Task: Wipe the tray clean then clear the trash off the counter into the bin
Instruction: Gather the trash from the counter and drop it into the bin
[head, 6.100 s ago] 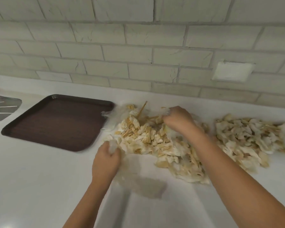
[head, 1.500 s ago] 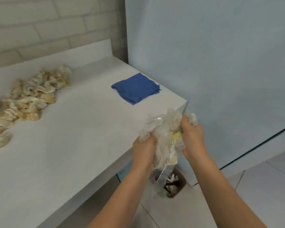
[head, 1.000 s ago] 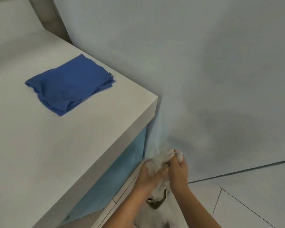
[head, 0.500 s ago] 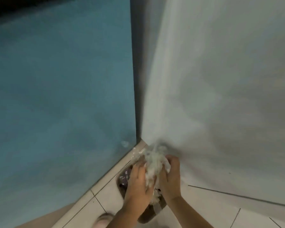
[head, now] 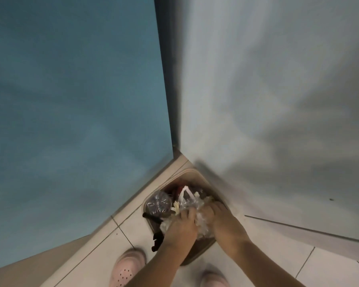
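From the head camera, looking steeply down: a small bin (head: 197, 256) stands on the tiled floor (head: 278, 257) in the corner where a blue cabinet panel (head: 71, 100) meets a grey wall (head: 278, 90). The left hand (head: 179, 227) and right hand (head: 223, 221) are pressed close together, the fingers of both curled around a wad of crumpled plastic (head: 192, 204) at the bin's mouth. It lies on other rubbish, beside a clear cup lid (head: 158, 205). Two pink shoes (head: 129, 266) show at the lower edge.
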